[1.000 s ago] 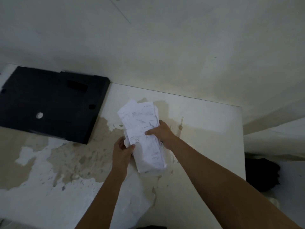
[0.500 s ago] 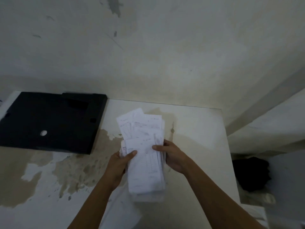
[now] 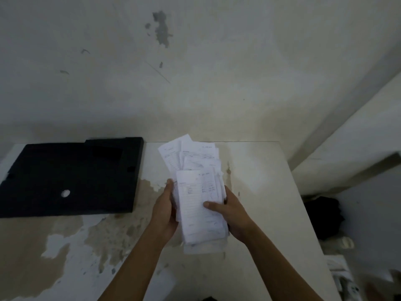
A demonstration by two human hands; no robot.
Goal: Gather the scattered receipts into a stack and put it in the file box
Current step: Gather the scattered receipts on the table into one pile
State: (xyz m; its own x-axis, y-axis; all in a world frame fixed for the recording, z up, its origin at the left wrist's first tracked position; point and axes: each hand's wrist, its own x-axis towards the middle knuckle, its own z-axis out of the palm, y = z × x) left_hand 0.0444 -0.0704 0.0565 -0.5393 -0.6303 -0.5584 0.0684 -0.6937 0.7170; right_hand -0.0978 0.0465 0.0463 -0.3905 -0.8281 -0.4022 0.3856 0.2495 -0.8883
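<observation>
Right hand (image 3: 233, 213) slid lower on receipts (image 3: 198, 192), left hand (image 3: 166, 209) also gripping, print unreadable, file box (image 3: 69, 174) beside.

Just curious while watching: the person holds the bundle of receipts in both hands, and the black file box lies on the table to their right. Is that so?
Not quite. In the head view the black file box lies to their left. The rest holds: left hand and right hand both hold the receipts over the table.

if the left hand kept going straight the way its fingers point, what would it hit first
Probably nothing on the table: the left hand points up and away beside the receipts, right of the black file box. The wall seems next, though depth is unclear.
</observation>
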